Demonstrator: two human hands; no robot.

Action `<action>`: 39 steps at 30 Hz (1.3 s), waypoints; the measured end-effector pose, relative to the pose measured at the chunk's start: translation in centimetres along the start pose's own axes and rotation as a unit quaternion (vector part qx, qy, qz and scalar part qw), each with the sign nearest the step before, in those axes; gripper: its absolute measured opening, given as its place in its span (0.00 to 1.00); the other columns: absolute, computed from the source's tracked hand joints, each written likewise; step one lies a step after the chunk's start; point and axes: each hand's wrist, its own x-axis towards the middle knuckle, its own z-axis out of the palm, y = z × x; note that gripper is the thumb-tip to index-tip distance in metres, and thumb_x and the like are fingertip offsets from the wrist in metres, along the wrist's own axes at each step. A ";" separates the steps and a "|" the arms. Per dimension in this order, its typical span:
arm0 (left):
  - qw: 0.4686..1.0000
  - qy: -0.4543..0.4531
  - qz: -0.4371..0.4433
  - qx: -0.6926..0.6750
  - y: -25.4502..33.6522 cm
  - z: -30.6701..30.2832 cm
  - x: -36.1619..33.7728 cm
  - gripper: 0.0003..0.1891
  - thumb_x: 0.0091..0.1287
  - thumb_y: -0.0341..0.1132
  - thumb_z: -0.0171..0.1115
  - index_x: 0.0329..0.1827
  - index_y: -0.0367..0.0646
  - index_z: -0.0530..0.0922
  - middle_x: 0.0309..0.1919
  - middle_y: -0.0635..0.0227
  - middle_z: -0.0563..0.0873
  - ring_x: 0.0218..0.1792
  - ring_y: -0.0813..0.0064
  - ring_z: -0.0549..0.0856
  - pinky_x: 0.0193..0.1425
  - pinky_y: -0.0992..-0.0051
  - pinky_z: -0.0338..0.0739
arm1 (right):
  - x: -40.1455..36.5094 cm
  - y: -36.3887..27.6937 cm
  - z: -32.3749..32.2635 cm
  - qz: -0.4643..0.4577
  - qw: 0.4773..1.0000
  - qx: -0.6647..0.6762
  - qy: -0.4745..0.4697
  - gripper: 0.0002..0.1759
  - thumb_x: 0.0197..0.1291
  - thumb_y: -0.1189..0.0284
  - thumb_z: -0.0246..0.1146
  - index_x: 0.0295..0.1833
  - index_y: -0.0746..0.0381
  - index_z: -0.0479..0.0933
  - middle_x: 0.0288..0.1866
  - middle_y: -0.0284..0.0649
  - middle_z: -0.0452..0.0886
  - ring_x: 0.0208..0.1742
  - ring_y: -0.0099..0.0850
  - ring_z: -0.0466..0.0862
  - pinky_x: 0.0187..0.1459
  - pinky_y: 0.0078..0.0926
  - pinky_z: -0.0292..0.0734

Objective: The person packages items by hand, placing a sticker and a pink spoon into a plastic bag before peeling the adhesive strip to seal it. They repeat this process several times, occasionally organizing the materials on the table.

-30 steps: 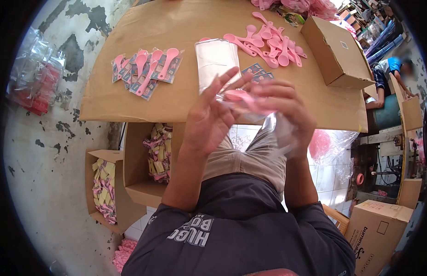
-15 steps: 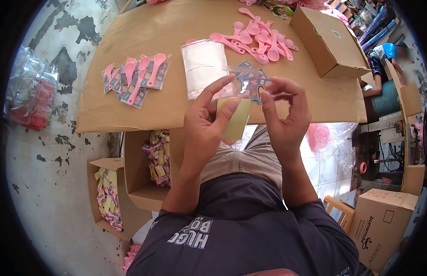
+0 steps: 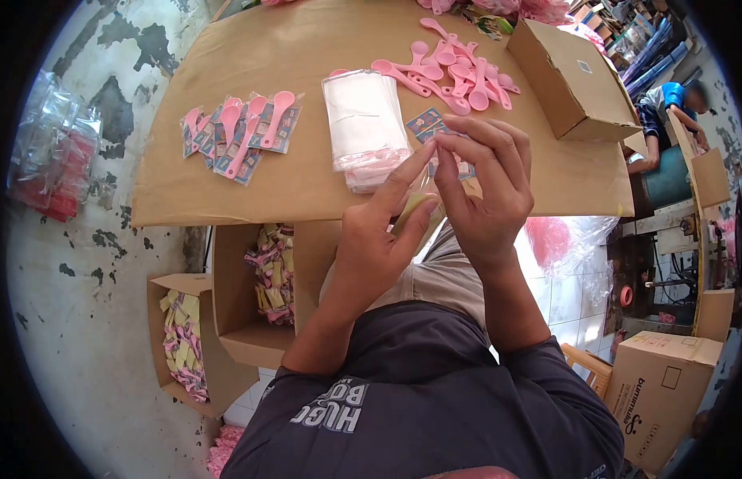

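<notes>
My left hand is closed on a small clear packet with a yellowish-green face, mostly hidden behind the fingers. Thumb and fingers of my right hand pinch together at the packet's upper end, touching my left fingertips; what they grip is too small to name. Just beyond lie blue printed cards and a stack of clear bags. Pink spoons are heaped farther back. At the left, several spoons rest on bagged blue cards.
A cardboard box stands on the table at the back right. Open boxes of packets sit below left. Another person is at the far right, near a large carton.
My hands have come together, the right moving left to meet the left fingertips. The packet has turned and shows less of its face.
</notes>
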 end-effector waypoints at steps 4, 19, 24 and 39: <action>1.000 -0.022 -0.008 0.001 -0.1 0.2 0.0 0.31 0.71 0.28 0.67 0.78 0.44 0.72 0.22 0.68 0.69 0.25 0.83 0.64 0.30 0.77 0.66 | 0.4 0.3 -0.5 0.031 0.999 0.035 -0.011 0.11 0.53 0.84 0.70 0.43 0.64 0.85 0.50 0.39 0.88 0.51 0.40 0.85 0.54 0.35 0.80; 0.922 0.053 -0.110 -0.367 -1.7 0.7 1.3 0.09 0.78 0.30 0.62 0.54 0.34 0.77 0.55 0.46 0.89 0.48 0.70 0.91 0.47 0.73 0.89 | -3.0 3.6 -4.2 0.322 0.765 0.558 0.005 0.04 0.73 0.78 0.56 0.45 0.64 0.77 0.35 0.33 0.77 0.28 0.18 0.69 0.29 0.16 0.63; 0.948 0.091 -0.025 -0.305 -2.9 0.9 1.3 0.08 0.77 0.29 0.64 0.53 0.34 0.80 0.51 0.55 0.89 0.47 0.74 0.89 0.48 0.75 0.87 | -2.8 0.8 -2.4 0.362 0.830 0.412 -0.101 0.09 0.71 0.74 0.64 0.53 0.65 0.81 0.39 0.27 0.78 0.28 0.12 0.64 0.28 0.12 0.59; 0.938 0.043 -0.099 -0.330 -2.4 -1.6 0.7 0.13 0.75 0.25 0.64 0.60 0.32 0.81 0.47 0.53 0.92 0.44 0.73 0.92 0.53 0.72 0.87 | -1.9 0.5 -1.8 0.379 0.812 0.419 -0.147 0.06 0.74 0.76 0.66 0.50 0.67 0.81 0.39 0.30 0.84 0.40 0.13 0.80 0.40 0.15 0.74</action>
